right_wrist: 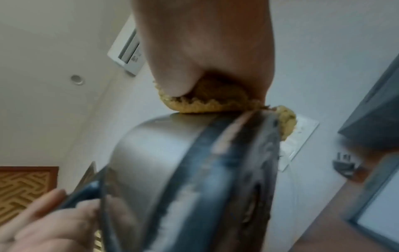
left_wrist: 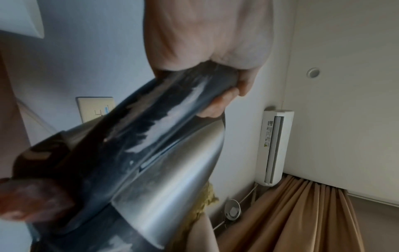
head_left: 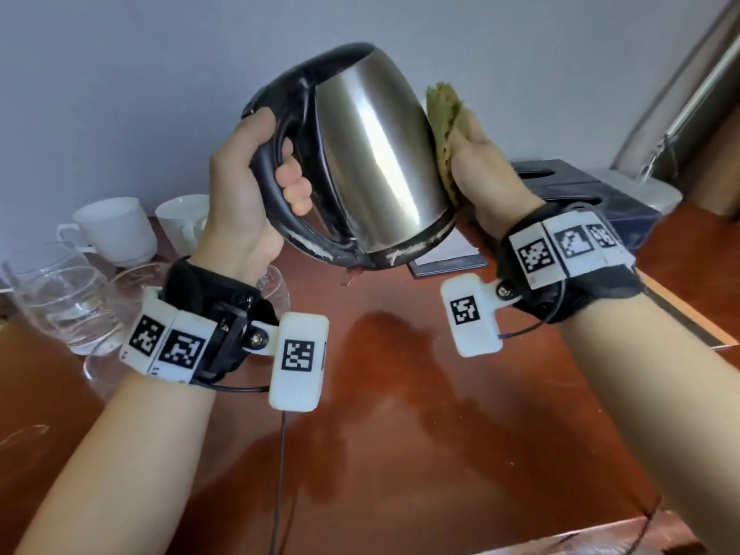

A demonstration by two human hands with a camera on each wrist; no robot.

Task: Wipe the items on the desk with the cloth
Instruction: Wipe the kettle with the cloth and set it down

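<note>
A stainless steel kettle [head_left: 372, 154] with a black handle and black base rim is held tilted in the air above the brown desk [head_left: 400, 394]. My left hand [head_left: 256, 186] grips its black handle [left_wrist: 172, 105], fingers curled through the loop. My right hand [head_left: 480, 170] holds a yellow-green cloth [head_left: 444, 126] flat against the kettle's right side. In the right wrist view the cloth [right_wrist: 202, 100] sits bunched between my palm and the steel wall [right_wrist: 155, 150]. The kettle [left_wrist: 168, 173] fills the left wrist view, with a bit of cloth [left_wrist: 205, 204] behind it.
Two white cups [head_left: 116, 230] and clear glasses [head_left: 60, 298] stand at the desk's left. A dark blue tissue box [head_left: 580, 194] and a small dark notebook [head_left: 448, 254] lie at the back right. A wall runs close behind.
</note>
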